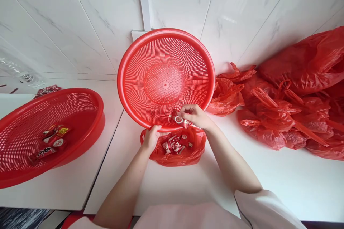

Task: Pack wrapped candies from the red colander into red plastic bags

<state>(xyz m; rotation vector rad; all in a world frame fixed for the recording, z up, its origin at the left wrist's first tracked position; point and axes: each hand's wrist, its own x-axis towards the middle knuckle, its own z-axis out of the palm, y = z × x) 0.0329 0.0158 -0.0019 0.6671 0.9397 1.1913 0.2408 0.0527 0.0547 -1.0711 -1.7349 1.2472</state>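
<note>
two-handed at a tipped red basket [166,48]: pinching a red wrapped packet [178,118] between thumb and fingers of the right hand [195,116], at the near rim, with one end jutting left past the fingertips and the other showing under the hand. gripping that same rim with the left hand [152,136], thumb over it, fingers hidden. just below, between the forearms, more packets [176,146] in an open red bag [177,160].

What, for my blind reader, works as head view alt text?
Right hand holds a red snack packet at the rim of a tilted, perforated red basket; left hand touches the rim, by a red plastic bag of packets.
</note>
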